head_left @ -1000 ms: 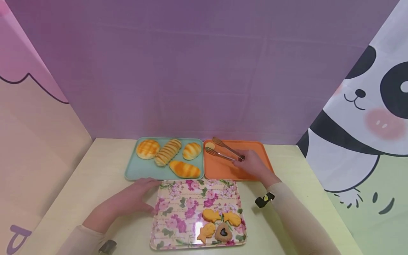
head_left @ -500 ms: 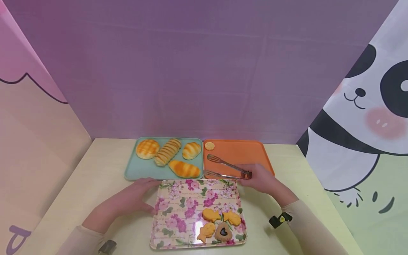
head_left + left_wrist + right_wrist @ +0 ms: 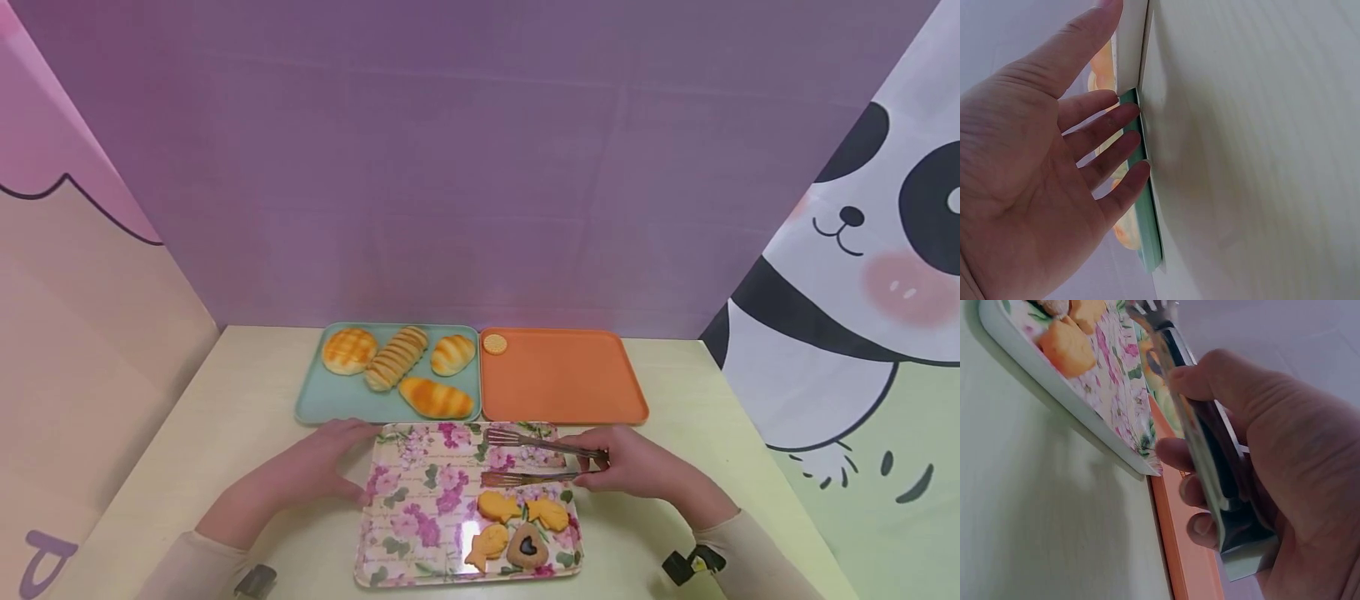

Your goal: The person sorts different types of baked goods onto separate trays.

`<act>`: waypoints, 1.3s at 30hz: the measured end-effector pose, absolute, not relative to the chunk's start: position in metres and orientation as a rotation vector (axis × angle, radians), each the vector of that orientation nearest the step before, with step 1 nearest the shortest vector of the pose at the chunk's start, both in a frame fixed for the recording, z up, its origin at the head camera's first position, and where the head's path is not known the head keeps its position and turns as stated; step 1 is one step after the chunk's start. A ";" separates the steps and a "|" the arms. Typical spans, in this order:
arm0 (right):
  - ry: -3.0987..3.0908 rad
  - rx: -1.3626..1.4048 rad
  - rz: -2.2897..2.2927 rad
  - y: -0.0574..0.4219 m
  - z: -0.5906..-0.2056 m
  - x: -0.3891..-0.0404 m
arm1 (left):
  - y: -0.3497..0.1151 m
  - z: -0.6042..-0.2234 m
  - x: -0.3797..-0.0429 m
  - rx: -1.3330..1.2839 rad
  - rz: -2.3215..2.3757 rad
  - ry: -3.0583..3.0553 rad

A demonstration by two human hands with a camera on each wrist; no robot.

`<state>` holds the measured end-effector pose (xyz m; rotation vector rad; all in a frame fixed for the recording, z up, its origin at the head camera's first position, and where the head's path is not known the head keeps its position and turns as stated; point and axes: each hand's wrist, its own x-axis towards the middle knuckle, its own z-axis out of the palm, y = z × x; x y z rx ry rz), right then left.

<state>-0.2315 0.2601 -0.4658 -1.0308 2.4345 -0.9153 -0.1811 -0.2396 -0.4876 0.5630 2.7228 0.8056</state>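
Observation:
My right hand (image 3: 633, 467) grips metal tongs (image 3: 1213, 450), whose two spread, slotted arms reach left above the floral tray (image 3: 420, 500). Nothing sits between the tong tips. At the tray's lower right lie fish-shaped cookies (image 3: 491, 542) and a brown cookie (image 3: 527, 547) with a dark heart centre. My left hand (image 3: 307, 467) is at the tray's left edge, fingers extended and thumb spread; in the left wrist view its fingertips are close to the green tray's edge (image 3: 1147, 225). Whether the left hand touches the floral tray is hard to tell.
Behind, a blue-green tray (image 3: 330, 408) holds several breads, among them a striped loaf (image 3: 396, 358). Right of it, an orange tray (image 3: 562, 375) has one small round cracker (image 3: 495, 344) in its far left corner. A purple backdrop (image 3: 480, 167) stands behind the table.
My right hand has drawn the tongs back from the orange tray, toward me and slightly right, to over the floral tray. The round cracker stays behind. My left hand has kept its place.

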 end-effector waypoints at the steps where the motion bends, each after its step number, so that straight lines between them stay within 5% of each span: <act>1: 2.425 -1.032 -0.910 0.261 -0.465 -0.229 | -0.240 -0.488 -0.181 0.565 0.803 2.726; 39: 2.438 -1.055 -0.724 0.256 -0.457 -0.206 | -0.239 -0.487 -0.182 0.562 0.810 2.717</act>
